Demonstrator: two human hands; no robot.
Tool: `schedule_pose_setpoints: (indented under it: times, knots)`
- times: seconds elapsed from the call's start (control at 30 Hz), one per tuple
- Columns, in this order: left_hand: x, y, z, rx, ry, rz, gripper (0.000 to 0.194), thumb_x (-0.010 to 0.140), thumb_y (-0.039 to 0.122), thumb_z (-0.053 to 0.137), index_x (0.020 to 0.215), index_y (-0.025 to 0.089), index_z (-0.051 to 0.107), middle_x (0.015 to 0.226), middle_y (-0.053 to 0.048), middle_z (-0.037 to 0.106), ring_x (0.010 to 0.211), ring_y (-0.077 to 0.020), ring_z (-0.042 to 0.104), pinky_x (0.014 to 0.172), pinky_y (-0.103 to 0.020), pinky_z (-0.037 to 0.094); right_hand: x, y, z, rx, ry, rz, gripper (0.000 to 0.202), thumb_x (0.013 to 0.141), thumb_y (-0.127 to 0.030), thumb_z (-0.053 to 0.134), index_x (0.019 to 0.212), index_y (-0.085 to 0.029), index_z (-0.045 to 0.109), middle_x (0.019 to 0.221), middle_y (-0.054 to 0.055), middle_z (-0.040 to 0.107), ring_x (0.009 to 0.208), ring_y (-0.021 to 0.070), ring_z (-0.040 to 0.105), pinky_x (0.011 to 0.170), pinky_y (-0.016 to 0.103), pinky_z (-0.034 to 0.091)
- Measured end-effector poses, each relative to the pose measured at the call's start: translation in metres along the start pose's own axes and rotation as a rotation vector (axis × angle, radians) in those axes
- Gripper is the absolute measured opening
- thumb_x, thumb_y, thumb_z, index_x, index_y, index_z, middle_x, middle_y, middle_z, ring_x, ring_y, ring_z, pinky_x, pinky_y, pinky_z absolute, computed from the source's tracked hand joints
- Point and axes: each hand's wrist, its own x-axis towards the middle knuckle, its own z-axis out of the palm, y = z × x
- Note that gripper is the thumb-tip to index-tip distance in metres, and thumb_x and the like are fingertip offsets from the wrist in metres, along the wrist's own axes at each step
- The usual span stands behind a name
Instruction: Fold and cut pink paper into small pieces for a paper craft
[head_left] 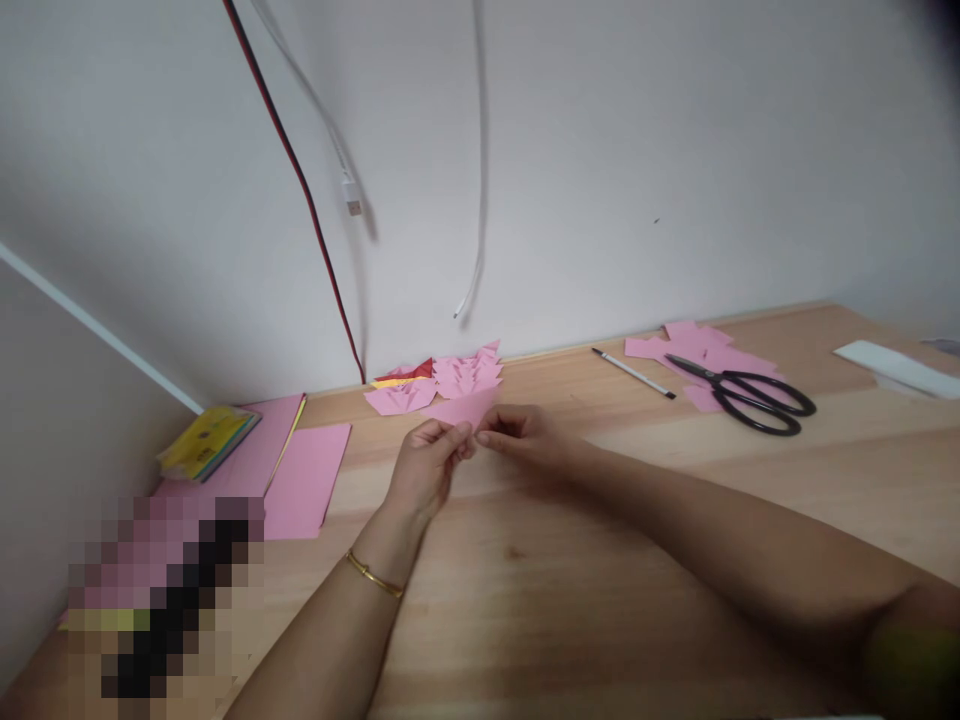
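Observation:
A small pink paper piece [466, 406] is pinched between my two hands, its upper part fanning out above the fingertips. My left hand [429, 462], with a gold bangle on the wrist, has thumb and fingers closed on its lower left edge. Close beside it, my right hand [525, 436] has curled fingers at the paper's lower right corner. Just behind lie folded pink paper pieces [466, 372], and to their left a pink one with red and yellow paper [405, 378].
Black-handled scissors [757, 400] rest on pink scraps [697, 345] at the right, near a white pen [634, 373]. A white strip [896, 368] is farther right. Pink sheets [307, 480] and a yellow packet [210, 442] sit left. Cables [307, 190] hang along the wall.

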Motion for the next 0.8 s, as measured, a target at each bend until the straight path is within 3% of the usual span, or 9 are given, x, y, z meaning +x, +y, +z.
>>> schedule_pose_setpoints:
  times: [0.13,0.27,0.4,0.6,0.67,0.73,0.8]
  knots:
    - [-0.004,-0.010,0.006,0.006,-0.020,-0.026,0.020,0.063,0.024,0.077,0.063,0.012,0.061,0.057,0.000,0.060,0.054,-0.0087,0.052,0.061,-0.026,0.043,-0.001,0.004,0.002,-0.051,0.057,0.013,0.033,0.080,-0.048,0.058,0.072,-0.016,0.062,0.069,0.002,0.060,0.067,0.0142,0.053,0.059,0.026,0.039]
    - [-0.002,-0.010,0.005,0.026,0.035,0.024,0.021,0.062,0.024,0.078,0.060,0.012,0.061,0.055,0.000,0.059,0.055,-0.0087,0.052,0.061,-0.024,0.042,0.001,0.005,0.003,-0.011,0.049,-0.020,0.028,0.080,-0.043,0.057,0.074,-0.015,0.061,0.070,0.001,0.058,0.066,0.0128,0.051,0.059,0.025,0.038]
    - [0.003,0.003,-0.003,0.010,0.123,0.088,0.024,0.062,0.023,0.078,0.054,0.013,0.058,0.052,0.002,0.054,0.055,-0.0067,0.050,0.057,-0.020,0.040,0.002,0.009,0.002,0.000,0.059,-0.015,0.027,0.078,-0.040,0.058,0.068,-0.015,0.055,0.064,-0.002,0.049,0.060,0.0105,0.045,0.055,0.023,0.034]
    - [0.014,0.026,-0.025,-0.165,0.282,0.163,0.017,0.062,0.021,0.078,0.070,0.015,0.065,0.060,0.004,0.055,0.054,-0.0039,0.048,0.054,-0.017,0.042,-0.001,0.013,-0.003,-0.065,0.079,0.027,0.028,0.079,-0.041,0.057,0.068,-0.015,0.054,0.064,-0.001,0.047,0.061,0.0104,0.043,0.054,0.023,0.033]
    - [0.014,0.024,-0.024,-0.188,0.234,0.152,0.019,0.066,0.027,0.076,0.077,0.016,0.066,0.066,0.003,0.058,0.056,-0.0041,0.050,0.056,-0.018,0.044,-0.001,0.011,-0.002,-0.051,0.081,0.031,0.030,0.079,-0.044,0.058,0.069,-0.015,0.056,0.064,-0.001,0.049,0.061,0.0109,0.045,0.054,0.023,0.034]
    - [0.011,0.017,-0.017,-0.149,0.090,0.050,0.024,0.068,0.029,0.074,0.086,0.015,0.066,0.065,0.002,0.058,0.057,-0.0061,0.052,0.060,-0.022,0.047,0.000,0.008,0.000,0.002,0.058,0.008,0.030,0.079,-0.045,0.058,0.074,-0.015,0.059,0.069,0.000,0.055,0.065,0.0123,0.050,0.058,0.024,0.038]
    - [0.006,0.009,-0.008,-0.081,0.004,0.005,0.022,0.065,0.026,0.076,0.078,0.013,0.065,0.059,0.001,0.058,0.055,-0.0075,0.054,0.059,-0.023,0.047,0.001,0.004,0.002,0.047,0.005,-0.026,0.029,0.080,-0.044,0.057,0.081,-0.015,0.062,0.077,0.003,0.061,0.073,0.0143,0.055,0.065,0.026,0.042]
